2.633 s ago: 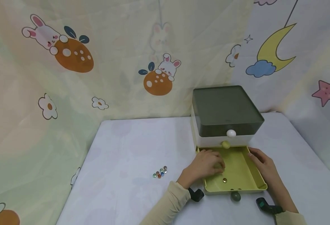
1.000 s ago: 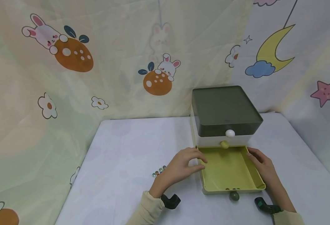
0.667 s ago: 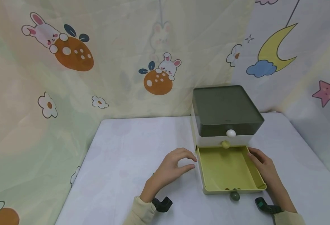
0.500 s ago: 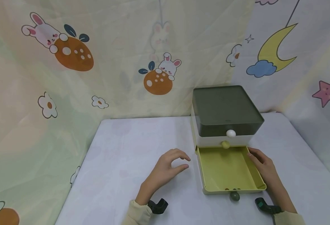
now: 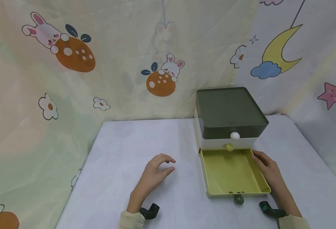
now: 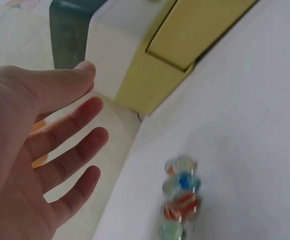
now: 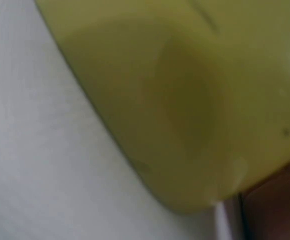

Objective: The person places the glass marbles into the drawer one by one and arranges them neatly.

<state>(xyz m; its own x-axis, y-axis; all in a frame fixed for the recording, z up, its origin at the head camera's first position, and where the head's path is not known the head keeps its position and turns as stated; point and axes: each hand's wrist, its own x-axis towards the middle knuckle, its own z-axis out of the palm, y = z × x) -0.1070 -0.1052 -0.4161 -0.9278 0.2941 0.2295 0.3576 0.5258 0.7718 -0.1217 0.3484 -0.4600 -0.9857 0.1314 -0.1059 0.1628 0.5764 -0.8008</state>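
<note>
My left hand [image 5: 153, 171] hovers over the white table, fingers loosely bent and apart, with nothing between them. In the left wrist view several glass marbles [image 6: 182, 205] lie blurred on the cloth near this hand; in the head view the hand and forearm hide them. My right hand [image 5: 270, 170] grips the right side wall of the pulled-out yellow-green drawer [image 5: 230, 171], thumb on the rim. Small marbles [image 5: 230, 192] show partly behind the drawer's front edge. The right wrist view is filled by the drawer's outer side [image 7: 150, 100], with little of the hand showing.
The drawer unit [image 5: 230, 111] stands at the back right, with a dark green top drawer and a white one below. Round knobs, including a dark green knob [image 5: 238, 199], stick out in front. A printed cloth backdrop [image 5: 122, 63] rises behind the table.
My left hand has come out of the drawer and moved left over the table. The marble seen mid-drawer earlier no longer shows there. My right hand has stayed at the drawer's side.
</note>
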